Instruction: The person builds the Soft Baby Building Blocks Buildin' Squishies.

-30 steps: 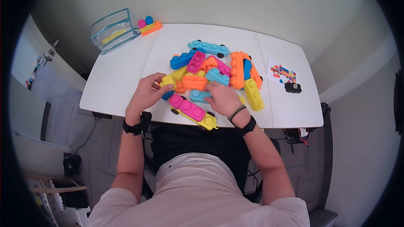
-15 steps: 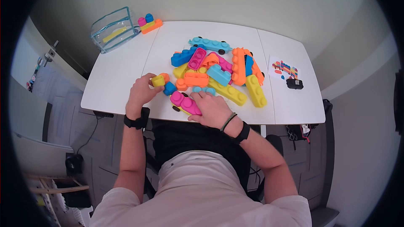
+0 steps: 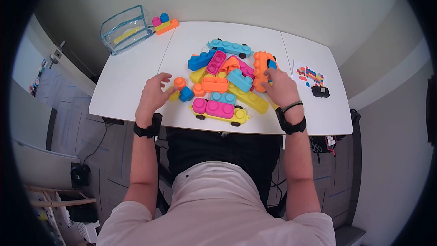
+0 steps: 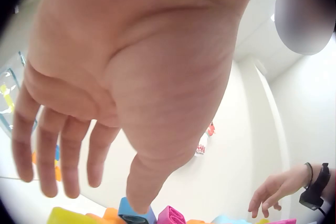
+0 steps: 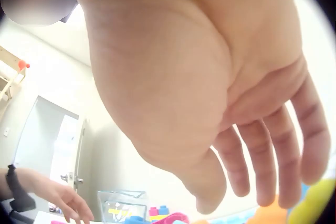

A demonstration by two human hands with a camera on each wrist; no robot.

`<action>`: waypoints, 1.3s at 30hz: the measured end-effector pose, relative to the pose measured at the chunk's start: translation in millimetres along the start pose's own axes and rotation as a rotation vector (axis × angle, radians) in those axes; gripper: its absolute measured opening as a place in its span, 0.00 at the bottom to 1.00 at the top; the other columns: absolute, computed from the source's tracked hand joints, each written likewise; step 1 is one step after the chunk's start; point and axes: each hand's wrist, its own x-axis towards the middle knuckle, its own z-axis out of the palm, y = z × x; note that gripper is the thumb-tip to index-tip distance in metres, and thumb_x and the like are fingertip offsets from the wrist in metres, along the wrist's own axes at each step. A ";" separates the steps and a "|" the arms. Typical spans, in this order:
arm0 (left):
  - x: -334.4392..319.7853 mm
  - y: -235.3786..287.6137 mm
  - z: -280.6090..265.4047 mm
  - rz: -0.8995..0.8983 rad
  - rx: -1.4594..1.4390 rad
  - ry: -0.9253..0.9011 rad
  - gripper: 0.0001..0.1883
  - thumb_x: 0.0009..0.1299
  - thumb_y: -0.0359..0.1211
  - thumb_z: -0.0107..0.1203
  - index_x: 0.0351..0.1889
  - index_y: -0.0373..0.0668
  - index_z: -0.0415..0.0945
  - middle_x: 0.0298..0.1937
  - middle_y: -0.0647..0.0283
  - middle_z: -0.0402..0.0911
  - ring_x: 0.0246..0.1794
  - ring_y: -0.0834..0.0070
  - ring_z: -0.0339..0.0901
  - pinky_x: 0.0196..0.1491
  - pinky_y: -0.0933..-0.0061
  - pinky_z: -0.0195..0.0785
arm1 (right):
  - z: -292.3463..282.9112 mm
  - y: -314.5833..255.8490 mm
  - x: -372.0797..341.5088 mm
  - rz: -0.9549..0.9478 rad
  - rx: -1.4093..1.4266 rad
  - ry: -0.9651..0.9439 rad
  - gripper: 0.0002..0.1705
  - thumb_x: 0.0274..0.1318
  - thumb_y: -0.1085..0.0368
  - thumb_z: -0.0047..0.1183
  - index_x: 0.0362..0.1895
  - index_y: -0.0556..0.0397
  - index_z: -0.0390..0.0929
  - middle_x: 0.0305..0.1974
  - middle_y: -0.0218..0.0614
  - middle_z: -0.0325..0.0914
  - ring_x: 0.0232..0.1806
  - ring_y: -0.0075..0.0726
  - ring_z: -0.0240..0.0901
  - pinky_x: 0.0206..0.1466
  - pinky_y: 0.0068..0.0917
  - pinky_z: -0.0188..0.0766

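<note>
Zero blocks gripped. Left hand (image 3: 154, 94): fingers spread, beside a yellow block (image 3: 173, 95). Right hand (image 3: 283, 89): fingers loosely open near an orange block (image 3: 260, 70); contact unclear. Pink blocks (image 3: 220, 109) sit atop a yellow wheeled base (image 3: 240, 115), presumably stud-seated to stay aligned.

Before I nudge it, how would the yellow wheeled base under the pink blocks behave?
The yellow wheeled base would probably roll lengthwise on its black wheels. Its crisp moulded shape suggests stiff plastic. Long and low, it seems unlikely to tip.
</note>
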 end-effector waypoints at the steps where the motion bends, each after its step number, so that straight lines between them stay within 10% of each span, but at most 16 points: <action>1: -0.5 5.5 -1.5 0.092 -0.088 0.043 0.24 0.69 0.38 0.77 0.61 0.42 0.86 0.52 0.56 0.92 0.50 0.66 0.90 0.52 0.65 0.82 | -0.5 7.2 1.7 0.036 -0.049 0.024 0.21 0.62 0.57 0.70 0.56 0.51 0.85 0.55 0.47 0.88 0.55 0.57 0.87 0.56 0.52 0.84; 7: -16.9 47.3 -10.0 0.331 -0.234 -0.300 0.27 0.63 0.31 0.81 0.62 0.44 0.86 0.52 0.62 0.92 0.50 0.69 0.88 0.52 0.68 0.78 | -2.4 10.8 -0.6 0.094 -0.139 -0.020 0.24 0.60 0.54 0.73 0.56 0.51 0.85 0.54 0.46 0.87 0.58 0.56 0.85 0.57 0.50 0.84; 14: -20.1 57.9 23.3 0.629 -0.054 -0.359 0.34 0.50 0.29 0.86 0.58 0.45 0.86 0.53 0.59 0.87 0.54 0.60 0.84 0.55 0.61 0.78 | 54.3 -71.4 -44.2 -0.466 0.187 -0.037 0.37 0.57 0.45 0.76 0.64 0.52 0.79 0.54 0.46 0.81 0.59 0.56 0.80 0.59 0.50 0.81; 22: -12.4 61.5 36.2 0.505 0.001 -0.477 0.29 0.52 0.22 0.81 0.54 0.41 0.84 0.51 0.56 0.86 0.52 0.56 0.85 0.56 0.59 0.80 | 109.9 -63.0 -49.3 -0.624 0.210 -0.082 0.38 0.65 0.54 0.70 0.70 0.61 0.69 0.59 0.53 0.74 0.63 0.65 0.74 0.65 0.51 0.76; 29: -8.8 56.3 37.5 0.508 -0.070 -0.491 0.26 0.53 0.21 0.79 0.51 0.39 0.82 0.49 0.54 0.87 0.50 0.55 0.86 0.55 0.61 0.81 | 75.3 -62.4 -39.5 -0.292 0.564 -0.226 0.31 0.68 0.51 0.66 0.60 0.63 0.73 0.53 0.61 0.82 0.57 0.69 0.81 0.60 0.54 0.79; 39: -9.3 54.1 26.8 0.439 0.023 -0.479 0.27 0.54 0.27 0.80 0.52 0.40 0.83 0.51 0.53 0.88 0.53 0.51 0.85 0.56 0.58 0.80 | 31.3 -31.5 -47.6 -0.222 0.055 -0.173 0.24 0.59 0.52 0.71 0.51 0.54 0.81 0.45 0.50 0.87 0.53 0.60 0.86 0.54 0.54 0.83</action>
